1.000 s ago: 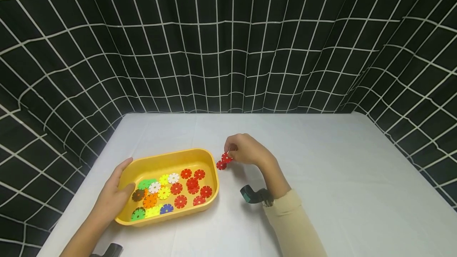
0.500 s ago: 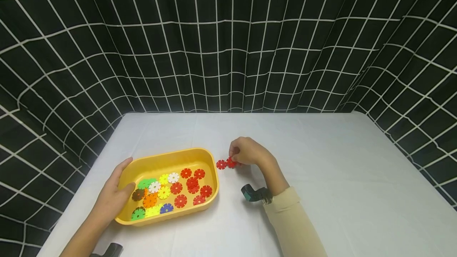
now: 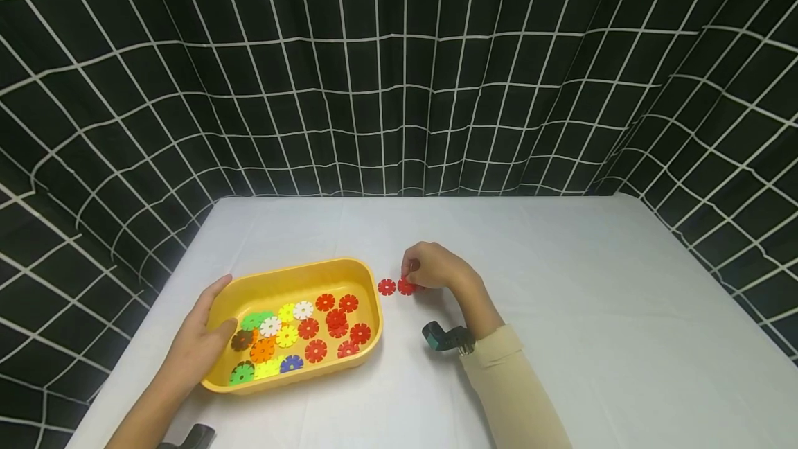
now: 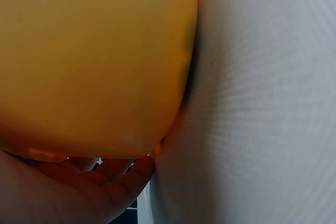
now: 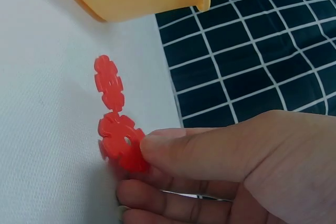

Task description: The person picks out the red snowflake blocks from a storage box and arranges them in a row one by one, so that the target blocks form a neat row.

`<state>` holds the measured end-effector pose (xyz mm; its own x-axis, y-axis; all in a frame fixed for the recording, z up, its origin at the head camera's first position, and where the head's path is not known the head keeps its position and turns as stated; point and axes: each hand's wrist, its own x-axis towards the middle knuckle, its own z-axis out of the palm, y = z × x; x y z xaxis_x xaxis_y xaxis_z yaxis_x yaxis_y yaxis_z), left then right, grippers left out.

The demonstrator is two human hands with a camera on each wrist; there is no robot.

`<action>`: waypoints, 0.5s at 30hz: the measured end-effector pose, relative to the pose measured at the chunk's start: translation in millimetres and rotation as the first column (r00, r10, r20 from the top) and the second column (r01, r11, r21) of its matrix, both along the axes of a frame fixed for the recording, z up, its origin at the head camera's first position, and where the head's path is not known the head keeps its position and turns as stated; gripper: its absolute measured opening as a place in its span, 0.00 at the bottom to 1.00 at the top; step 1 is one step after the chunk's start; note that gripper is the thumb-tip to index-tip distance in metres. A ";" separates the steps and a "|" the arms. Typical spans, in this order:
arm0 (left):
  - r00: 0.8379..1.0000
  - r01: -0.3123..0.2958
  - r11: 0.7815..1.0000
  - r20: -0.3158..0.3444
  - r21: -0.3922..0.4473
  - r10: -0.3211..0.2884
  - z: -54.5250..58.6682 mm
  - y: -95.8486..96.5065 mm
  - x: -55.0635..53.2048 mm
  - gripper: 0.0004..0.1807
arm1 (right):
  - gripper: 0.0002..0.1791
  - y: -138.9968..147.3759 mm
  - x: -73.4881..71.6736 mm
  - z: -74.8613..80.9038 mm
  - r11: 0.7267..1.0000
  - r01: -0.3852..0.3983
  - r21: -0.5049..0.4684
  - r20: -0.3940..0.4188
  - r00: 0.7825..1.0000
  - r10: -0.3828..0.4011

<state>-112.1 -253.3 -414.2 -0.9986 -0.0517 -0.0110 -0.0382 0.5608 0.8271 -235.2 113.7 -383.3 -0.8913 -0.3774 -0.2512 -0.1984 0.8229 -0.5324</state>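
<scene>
My left hand [image 3: 193, 348] grips the left end of a yellow plastic bin [image 3: 289, 277], thumb over the rim; in the left wrist view its fingers [image 4: 123, 184] lie against the outer wall [image 4: 100, 66]. Beyond the bin's right end, my right hand [image 3: 436, 267] pinches a red notched snowflake disc [image 5: 123, 140] between thumb and fingers, low over the cloth. Another red edge shows just under that disc. Alongside, toward the bin, a second red disc [image 3: 386, 287] lies flat. The fingertips under the pinched disc are partly hidden.
Inside the bin are several red discs [image 3: 315, 350] at the right and mixed ones at the left: green, orange, brown, yellow, a blue disc [image 3: 291, 364] and white. White cloth [image 3: 592, 296] covers the table. A black gridded curtain [image 3: 399, 89] hangs behind and beside it.
My right hand has moved slightly right and down, bringing its red disc from overlapping the lying disc to a place beside it. The left hand and the bin have stayed put.
</scene>
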 end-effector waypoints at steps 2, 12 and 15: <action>1.000 -0.001 1.000 0.000 -0.001 0.001 -0.1 0.1 0.1 0.42 | 0.05 -0.1 -0.5 -0.2 1.000 -0.010 0.002 -0.003 1.000 0.010; 1.000 -0.007 1.000 -0.007 -0.003 0.007 -1.0 0.2 0.2 0.42 | 0.07 -3.6 -0.6 -3.7 0.998 -0.027 0.054 0.008 1.000 0.026; 1.000 -0.008 1.000 -0.003 -0.010 0.008 -1.3 0.3 0.0 0.41 | 0.08 -5.2 -0.7 -4.4 0.997 -0.026 0.070 0.002 1.000 0.026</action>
<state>-112.1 -253.0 -415.4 -0.9982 -0.0596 -0.0071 -0.0398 0.5686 0.8216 -235.9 108.5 -387.8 -0.8811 -0.3817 -0.2791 -0.2193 0.8528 -0.4739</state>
